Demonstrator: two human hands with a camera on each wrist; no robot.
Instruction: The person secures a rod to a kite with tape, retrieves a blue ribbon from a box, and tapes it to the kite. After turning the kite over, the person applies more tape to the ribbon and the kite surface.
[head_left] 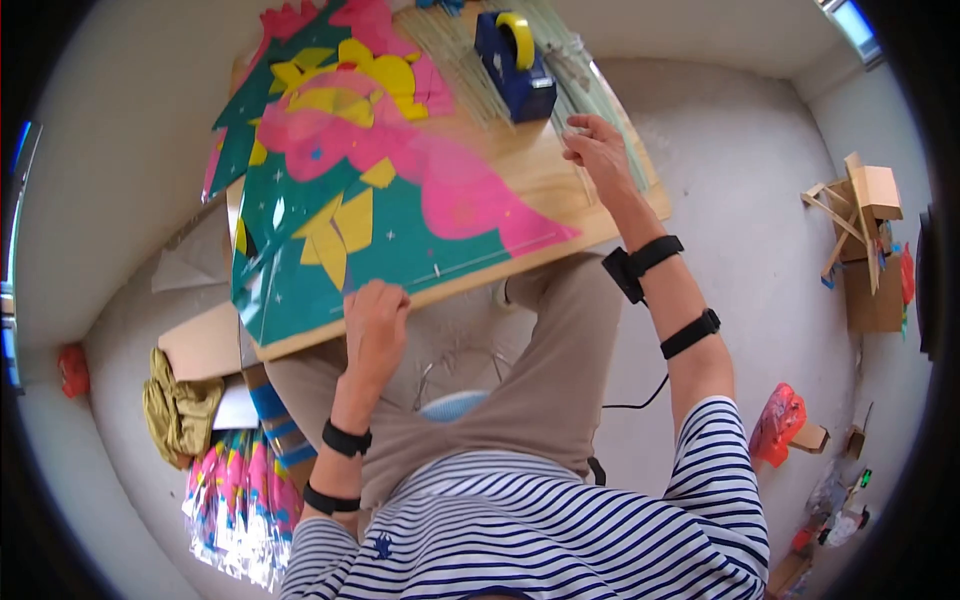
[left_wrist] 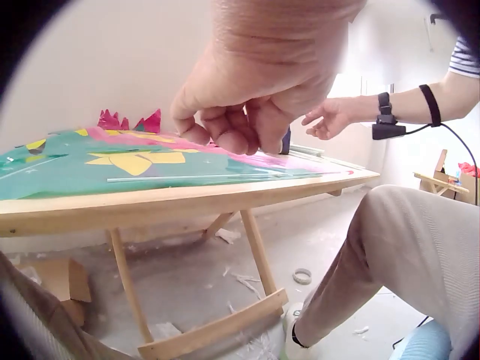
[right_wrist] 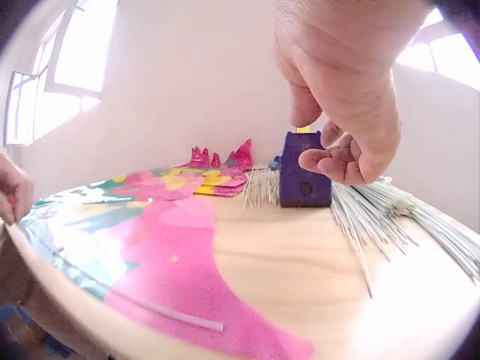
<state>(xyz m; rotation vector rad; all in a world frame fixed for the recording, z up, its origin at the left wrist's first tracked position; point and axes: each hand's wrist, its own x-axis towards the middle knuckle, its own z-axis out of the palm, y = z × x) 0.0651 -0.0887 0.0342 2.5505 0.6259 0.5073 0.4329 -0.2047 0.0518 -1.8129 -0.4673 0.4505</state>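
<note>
A thin plastic sheet (head_left: 320,295), green with pink and yellow shapes, lies along the table's near edge. A slim pale stick (left_wrist: 150,178) runs along its front border. My left hand (head_left: 375,325) is over that edge, its fingers loosely curled; nothing shows in them in the left wrist view (left_wrist: 247,97). My right hand (head_left: 602,158) hovers beside the blue tape dispenser (head_left: 515,75), thumb and fingers apart. In the right wrist view the right hand (right_wrist: 349,97) partly covers the dispenser (right_wrist: 304,191). Something whitish shows at its fingertips in the head view; I cannot tell what.
Bundles of thin pale sticks (right_wrist: 379,214) flank the dispenser on the wooden table (head_left: 560,170). More pink and green pieces (head_left: 370,25) lie at the far side. Folded printed sheets (head_left: 235,500) and a mustard cloth (head_left: 180,405) lie on the left floor.
</note>
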